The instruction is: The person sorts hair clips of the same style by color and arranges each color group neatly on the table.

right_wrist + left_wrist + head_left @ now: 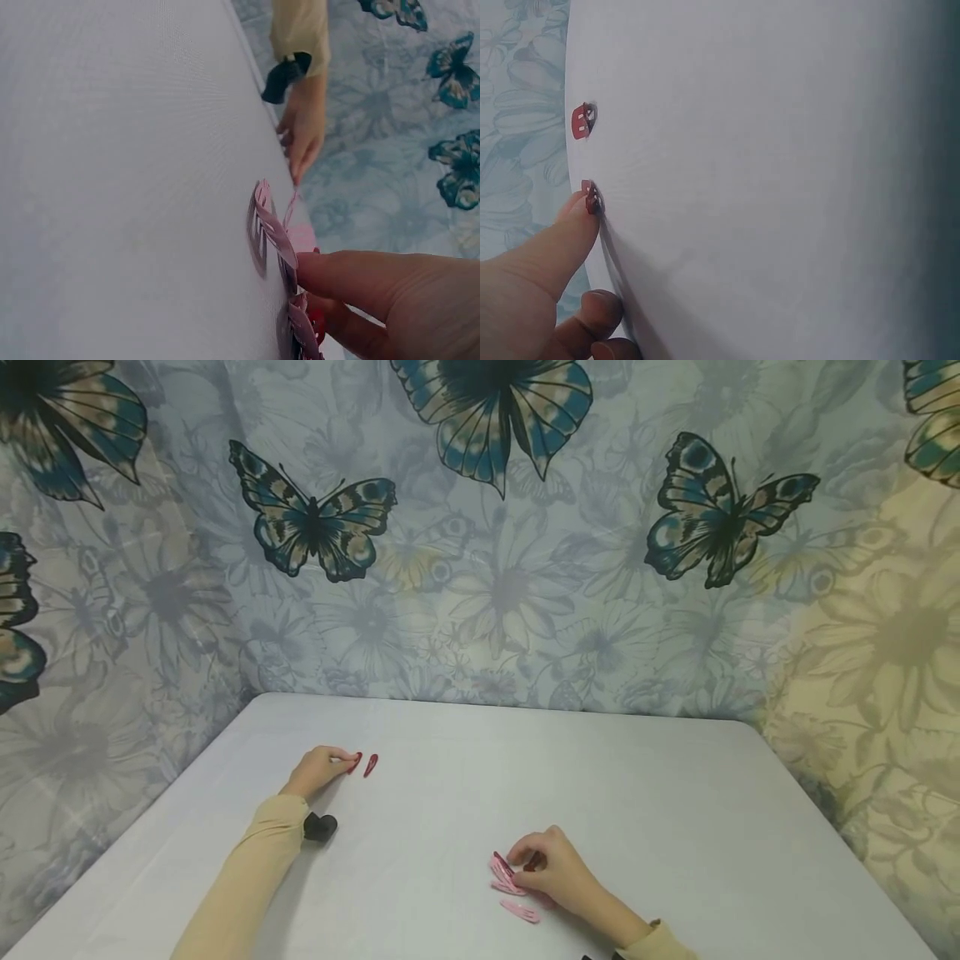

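Observation:
At the far left of the table, my left hand (318, 770) pinches a red snap hair clip (591, 196) between thumb and fingertips, low at the tabletop. A second red hair clip (371, 766) lies just to its right, apart from the hand. Nearer the front, the curled fingers of my right hand (558, 872) are at a small cluster of pink hair clips (507, 887). A red hair clip (318, 321) shows between its thumb and finger, partly hidden. One pink hair clip (519, 911) lies separately in front of the cluster.
The clips lie on a white table (637, 793) with rounded far corners. Behind and beside it hangs a butterfly-and-flower printed cloth (510, 602). A black band with a dark piece (320, 827) sits on the left wrist.

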A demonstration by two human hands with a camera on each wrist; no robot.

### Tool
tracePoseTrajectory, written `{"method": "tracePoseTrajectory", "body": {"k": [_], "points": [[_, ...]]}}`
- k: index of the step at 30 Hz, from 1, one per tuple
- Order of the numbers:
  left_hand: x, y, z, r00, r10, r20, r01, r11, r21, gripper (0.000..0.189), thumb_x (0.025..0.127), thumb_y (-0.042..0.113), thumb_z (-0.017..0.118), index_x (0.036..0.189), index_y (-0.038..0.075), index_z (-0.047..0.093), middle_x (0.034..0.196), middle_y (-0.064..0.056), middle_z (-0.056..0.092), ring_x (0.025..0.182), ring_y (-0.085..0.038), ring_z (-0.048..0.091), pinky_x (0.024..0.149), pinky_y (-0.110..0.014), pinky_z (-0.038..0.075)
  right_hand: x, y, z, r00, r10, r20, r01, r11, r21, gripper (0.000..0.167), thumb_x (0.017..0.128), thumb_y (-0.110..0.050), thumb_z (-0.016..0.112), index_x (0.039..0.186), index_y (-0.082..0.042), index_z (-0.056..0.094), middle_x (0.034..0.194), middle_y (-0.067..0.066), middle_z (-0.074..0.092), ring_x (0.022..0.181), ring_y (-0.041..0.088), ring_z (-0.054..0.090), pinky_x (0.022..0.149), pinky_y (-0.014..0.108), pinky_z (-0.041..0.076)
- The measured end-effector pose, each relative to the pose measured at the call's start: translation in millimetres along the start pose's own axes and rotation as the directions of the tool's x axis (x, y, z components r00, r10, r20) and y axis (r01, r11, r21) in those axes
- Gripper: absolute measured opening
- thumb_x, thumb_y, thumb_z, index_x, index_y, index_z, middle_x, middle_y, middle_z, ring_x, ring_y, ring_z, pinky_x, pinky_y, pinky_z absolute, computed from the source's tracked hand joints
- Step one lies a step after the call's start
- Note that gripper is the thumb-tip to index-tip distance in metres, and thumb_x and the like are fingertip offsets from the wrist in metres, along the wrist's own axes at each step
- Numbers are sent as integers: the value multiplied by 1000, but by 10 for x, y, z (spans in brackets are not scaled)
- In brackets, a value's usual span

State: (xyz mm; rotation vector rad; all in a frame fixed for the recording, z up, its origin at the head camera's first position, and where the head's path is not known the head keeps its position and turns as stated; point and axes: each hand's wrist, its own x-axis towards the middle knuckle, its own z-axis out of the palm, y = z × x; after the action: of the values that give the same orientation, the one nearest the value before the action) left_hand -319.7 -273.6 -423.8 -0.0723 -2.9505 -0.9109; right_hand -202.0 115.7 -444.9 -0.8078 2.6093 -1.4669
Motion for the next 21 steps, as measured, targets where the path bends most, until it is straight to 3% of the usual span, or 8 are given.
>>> {"method": "tracePoseTrajectory", "body": {"k": [10,21], "points": [[-12,-6,2,1000,-9,-17,9,1000,11,22,83,18,63,94,0,68,106,-22,59,101,-40,50,83,-49,37,-12,-40,43,997,-54,-55,47,991,-123,16,70,3,71,77,-11,65,72,-10,54,76,16,41,61,22,43],[-8,-10,11,1000,-21,-12,21,1000,7,23,83,20,63,95,0,67,107,-23,58,100,-41,50,81,-49,38,-22,-34,51,995,-72,-68,61,986,-154,9,71,-5,73,78,-9,69,70,-13,55,75,14,41,60,21,42]]}}
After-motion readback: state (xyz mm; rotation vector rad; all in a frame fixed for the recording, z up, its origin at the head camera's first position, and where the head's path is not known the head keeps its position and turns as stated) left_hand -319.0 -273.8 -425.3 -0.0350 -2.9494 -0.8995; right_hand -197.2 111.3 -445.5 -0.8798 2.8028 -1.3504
